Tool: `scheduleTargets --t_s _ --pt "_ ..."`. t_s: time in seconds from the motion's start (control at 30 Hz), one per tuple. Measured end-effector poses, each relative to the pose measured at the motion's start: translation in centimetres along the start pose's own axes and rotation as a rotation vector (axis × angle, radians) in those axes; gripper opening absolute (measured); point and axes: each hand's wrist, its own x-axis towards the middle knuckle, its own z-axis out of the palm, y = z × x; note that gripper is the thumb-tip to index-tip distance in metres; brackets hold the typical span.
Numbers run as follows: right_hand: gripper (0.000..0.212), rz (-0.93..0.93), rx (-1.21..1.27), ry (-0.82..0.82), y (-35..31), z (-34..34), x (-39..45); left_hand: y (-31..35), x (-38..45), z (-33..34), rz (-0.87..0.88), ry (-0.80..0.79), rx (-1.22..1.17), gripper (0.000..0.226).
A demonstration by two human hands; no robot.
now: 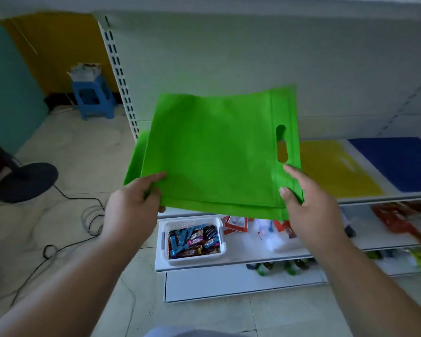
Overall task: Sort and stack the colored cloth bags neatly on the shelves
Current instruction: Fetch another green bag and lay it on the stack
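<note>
Above the shelf (365, 200) front edge: left hand (131, 205) pinches green bag (216, 152) at its near-left corner, thumb on top. Right hand (309, 205) grips the near-right corner below the handle slot. Bag held flat, over a second green bag (137, 156). Right of these lie yellow bag (336, 166), then blue bag (399, 161).

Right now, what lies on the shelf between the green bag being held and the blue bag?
In the head view, a yellow bag lies flat between the green bag and the blue bag, with a strip of white shelf beside the blue one.

Green bag (214, 147), yellow bag (336, 166), blue bag (396, 161)
</note>
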Motion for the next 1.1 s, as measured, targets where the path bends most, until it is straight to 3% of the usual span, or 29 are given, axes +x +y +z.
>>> scheduleTargets --t_s 0.17,0.4,0.57,0.8,1.1 --pt "0.049 0.024 -0.073 0.111 11.0 -12.1 -2.2 7.9 -5.1 12.3 0.117 -0.051 -0.158 0.035" --pt "0.049 0.227 -0.127 0.293 24.3 -27.2 -4.5 20.3 -9.7 28.9 0.229 -0.296 -0.234 0.028" --pt "0.049 0.382 -0.188 0.408 33.5 -34.0 -5.7 27.7 -10.4 39.9 0.316 -0.537 -0.201 0.027" --pt "0.046 0.607 -0.238 0.616 44.4 -42.1 -6.2 38.0 -12.2 57.0 0.310 -0.845 -0.326 0.026" --pt "0.044 0.757 -0.235 0.706 57.8 -52.9 -6.6 50.6 -18.8 74.6 0.465 -0.947 -0.322 0.035"
